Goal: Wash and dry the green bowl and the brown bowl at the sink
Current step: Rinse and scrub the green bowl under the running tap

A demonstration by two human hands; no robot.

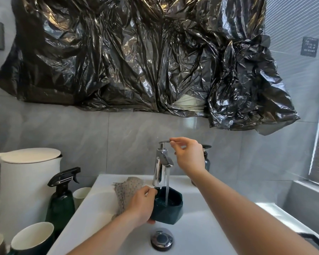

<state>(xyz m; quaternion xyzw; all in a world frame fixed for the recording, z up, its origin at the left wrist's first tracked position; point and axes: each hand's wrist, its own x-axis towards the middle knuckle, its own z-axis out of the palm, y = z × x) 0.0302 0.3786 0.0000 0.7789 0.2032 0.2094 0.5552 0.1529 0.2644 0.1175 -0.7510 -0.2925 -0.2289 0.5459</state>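
Two hands work: left hand (143,205) grips the upright green bowl (168,208), right hand (189,155) pinches the faucet lever (165,141).

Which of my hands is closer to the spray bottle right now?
Left. Your left hand grips the green bowl in the sink, on the side toward the spray bottle. Your right hand is farther off, its fingers pinching the faucet handle.

No readable text anywhere. Small dark sign (309,46) on the wall at upper right, with a few pale lines of writing, too small and blurred to make out. No brand or label legible on the spray bottle (61,196), the kettle (29,183), the cups or the tap (162,166).
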